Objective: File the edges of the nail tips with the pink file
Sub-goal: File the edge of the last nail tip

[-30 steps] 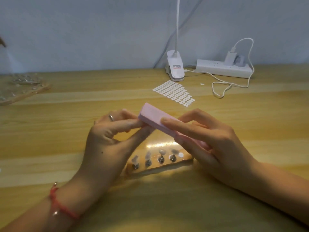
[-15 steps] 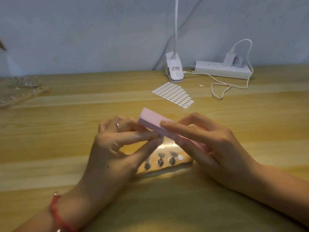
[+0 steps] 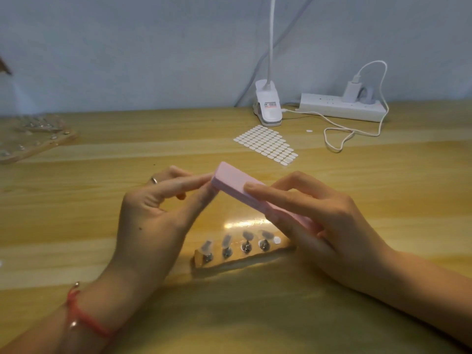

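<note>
A pink block file (image 3: 236, 184) slants above the table's middle, its far end raised. My right hand (image 3: 316, 221) grips its lower end, forefinger stretched along the top face. My left hand (image 3: 158, 215) meets the file's far end with thumb and forefinger pinched together there; whatever they pinch is hidden. Below the file lies a wooden strip (image 3: 245, 259) carrying several clear nail tips (image 3: 226, 242) on metal pegs.
A sheet of white oval stickers (image 3: 265, 144) lies behind the hands. Further back stand a white clip lamp (image 3: 268, 106) and a power strip (image 3: 342, 108) with a looping white cable (image 3: 339, 139). Another wooden holder (image 3: 33, 139) sits at the far left.
My left hand has slid back to the left after shifting right, uncovering more of the strip's pegs. The file has stayed in my right hand's grip and rocked slightly.
</note>
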A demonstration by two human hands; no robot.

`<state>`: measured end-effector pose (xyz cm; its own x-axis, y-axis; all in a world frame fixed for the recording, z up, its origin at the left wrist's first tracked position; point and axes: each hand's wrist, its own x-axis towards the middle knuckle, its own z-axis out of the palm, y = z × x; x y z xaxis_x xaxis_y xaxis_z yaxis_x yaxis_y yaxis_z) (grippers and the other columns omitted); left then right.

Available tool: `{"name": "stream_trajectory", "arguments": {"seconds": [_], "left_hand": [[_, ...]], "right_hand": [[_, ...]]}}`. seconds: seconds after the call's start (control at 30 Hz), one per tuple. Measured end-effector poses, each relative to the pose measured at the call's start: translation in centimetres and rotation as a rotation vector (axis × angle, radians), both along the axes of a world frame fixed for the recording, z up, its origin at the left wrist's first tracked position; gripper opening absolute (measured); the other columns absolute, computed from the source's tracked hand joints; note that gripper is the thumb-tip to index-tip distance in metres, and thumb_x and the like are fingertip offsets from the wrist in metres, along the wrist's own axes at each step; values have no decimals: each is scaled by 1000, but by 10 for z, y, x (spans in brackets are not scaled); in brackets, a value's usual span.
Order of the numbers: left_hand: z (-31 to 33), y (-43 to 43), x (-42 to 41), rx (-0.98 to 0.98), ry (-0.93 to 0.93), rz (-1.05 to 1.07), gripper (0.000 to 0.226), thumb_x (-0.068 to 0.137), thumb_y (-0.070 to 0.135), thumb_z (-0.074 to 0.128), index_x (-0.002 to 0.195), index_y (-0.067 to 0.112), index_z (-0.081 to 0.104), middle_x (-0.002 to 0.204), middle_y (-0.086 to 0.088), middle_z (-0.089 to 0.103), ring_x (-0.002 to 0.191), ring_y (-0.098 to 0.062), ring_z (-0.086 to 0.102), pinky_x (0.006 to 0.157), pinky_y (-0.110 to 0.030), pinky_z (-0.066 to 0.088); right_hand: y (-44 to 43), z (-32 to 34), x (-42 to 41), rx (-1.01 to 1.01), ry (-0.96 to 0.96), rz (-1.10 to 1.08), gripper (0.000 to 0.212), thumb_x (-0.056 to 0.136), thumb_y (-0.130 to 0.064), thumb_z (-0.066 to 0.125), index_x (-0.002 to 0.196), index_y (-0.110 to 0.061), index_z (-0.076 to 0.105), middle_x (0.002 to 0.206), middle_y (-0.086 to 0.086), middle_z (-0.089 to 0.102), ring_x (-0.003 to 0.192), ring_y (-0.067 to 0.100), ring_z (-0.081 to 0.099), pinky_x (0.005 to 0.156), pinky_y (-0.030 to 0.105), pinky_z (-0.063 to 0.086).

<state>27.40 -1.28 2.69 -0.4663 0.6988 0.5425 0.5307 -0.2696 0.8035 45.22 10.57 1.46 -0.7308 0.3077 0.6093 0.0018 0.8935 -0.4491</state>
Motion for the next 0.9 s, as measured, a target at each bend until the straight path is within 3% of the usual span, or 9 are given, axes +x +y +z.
{"name": "stream_trajectory", "arguments": {"seconds": [0.07, 0.13, 0.27, 0.4, 0.53, 0.63, 0.7, 0.83, 0.9], "left_hand": [[-2, -1, 7, -30, 131, -23, 13, 73, 44, 75, 81, 34, 75, 87, 13, 67, 82, -4, 58, 76, -28, 44], [-4, -2, 12, -53, 249, -38, 21, 74, 45, 69, 91, 34, 74, 94, 19, 68, 90, -5, 60, 82, -36, 42], [-4, 1, 0, -5, 117, 0, 13, 76, 39, 69, 88, 32, 71, 77, 12, 65, 75, -6, 56, 72, -21, 43], [-6, -1, 14, -36, 340, -19, 12, 75, 42, 65, 86, 41, 71, 88, 18, 70, 90, 1, 59, 86, -37, 40], [-2, 1, 5, -13, 85, -11, 17, 73, 42, 71, 86, 31, 72, 80, 5, 68, 78, -13, 59, 73, -28, 48], [-1, -3, 7, -24, 179, -45, 15, 75, 45, 72, 83, 33, 75, 83, 5, 68, 79, -13, 61, 76, -42, 49], [-3, -5, 14, -45, 244, -83, 22, 75, 45, 67, 95, 37, 72, 94, 14, 69, 80, -12, 63, 81, -45, 49], [-1, 0, 4, -6, 62, -71, 14, 74, 39, 74, 85, 31, 74, 83, 7, 69, 77, -16, 62, 72, -21, 50], [-2, -1, 3, 1, 90, -55, 11, 77, 37, 73, 84, 29, 74, 81, 7, 68, 74, -16, 61, 69, -23, 50]], "right_hand": [[0, 0, 2, 6, 9, 17, 36, 98, -25, 50, 134, -23, 54, 102, 3, 61, 88, 16, 61, 71, 23, 48], [0, 1, 3, 3, 17, 24, 37, 98, -23, 50, 135, -21, 54, 102, 3, 62, 91, 15, 60, 75, 20, 46], [0, 0, 1, -2, -9, 8, 37, 97, -24, 51, 134, -24, 55, 102, 3, 61, 90, 15, 60, 73, 24, 48], [-2, 1, 2, 16, -14, 33, 36, 98, -25, 51, 133, -23, 56, 101, 4, 61, 90, 14, 60, 74, 23, 47], [-2, 1, 1, -8, -10, 23, 36, 98, -25, 51, 133, -24, 56, 102, 2, 61, 90, 13, 60, 74, 21, 46], [-2, 1, 2, 21, -9, 32, 35, 98, -26, 51, 133, -23, 56, 101, 3, 60, 89, 14, 59, 71, 24, 48], [-2, 1, 2, 17, 1, 43, 36, 99, -25, 50, 134, -21, 56, 101, 3, 60, 89, 13, 59, 72, 18, 45], [-1, 1, 1, -4, -7, 33, 36, 98, -24, 51, 134, -23, 55, 102, 3, 61, 90, 15, 60, 72, 22, 47], [-2, 1, 1, 6, -7, 33, 36, 98, -24, 51, 133, -24, 55, 101, 3, 61, 89, 14, 60, 72, 23, 48]]}}
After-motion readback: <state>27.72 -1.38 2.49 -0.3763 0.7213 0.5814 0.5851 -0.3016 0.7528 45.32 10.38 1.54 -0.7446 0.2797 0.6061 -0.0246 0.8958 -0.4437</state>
